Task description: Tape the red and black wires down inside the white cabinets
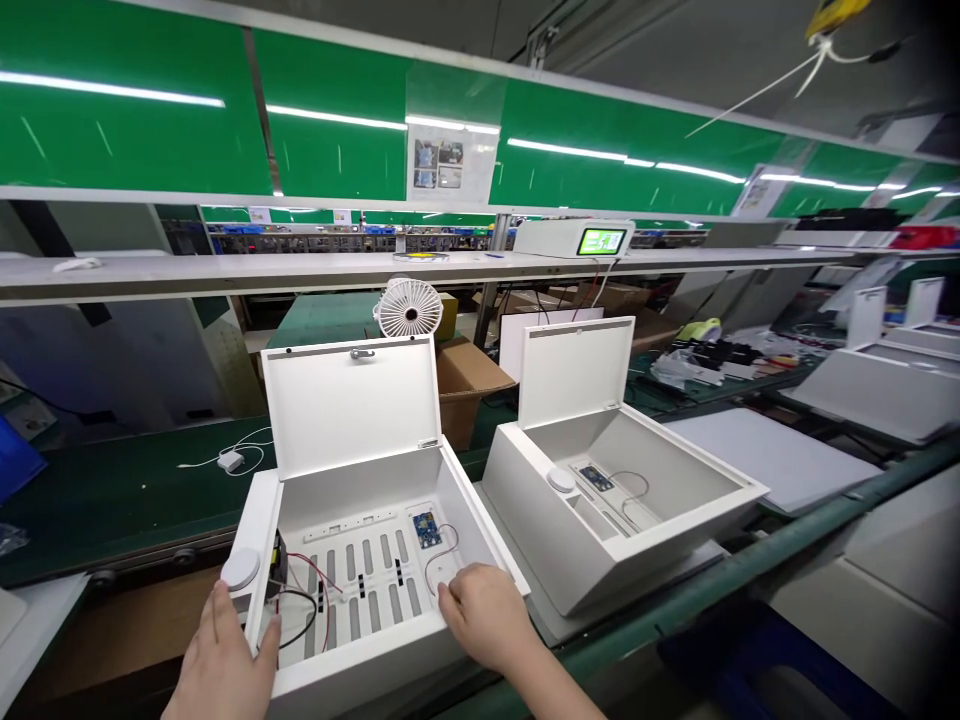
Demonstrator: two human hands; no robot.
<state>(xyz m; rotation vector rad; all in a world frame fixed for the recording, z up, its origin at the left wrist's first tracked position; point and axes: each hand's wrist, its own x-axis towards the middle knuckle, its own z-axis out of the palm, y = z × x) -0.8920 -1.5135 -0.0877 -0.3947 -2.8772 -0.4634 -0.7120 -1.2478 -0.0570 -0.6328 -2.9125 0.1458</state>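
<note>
A white box [495, 545] stands before me with its hinged lid [352, 410] raised. Inside are a slotted floor, a blue circuit board [427, 530], a thin grey wire and red and black wires beside a dark part [277, 565] at the left wall. My left hand [225, 655] lies on the box's left front corner, fingers stretched out near a round white disc [241, 569], thumb apart at the inner edge. At the near right rim, my right hand [484, 615] has its fingers curled round the edge; its fingertips are partly hidden.
To the right stands a similar open white box [540, 520] with a circuit board inside. A small white fan [409, 308] and a cardboard box [469, 385] are behind. Further right lies a flat white panel [772, 455]. A shelf [315, 272] runs across, holding a device with a lit screen [601, 242].
</note>
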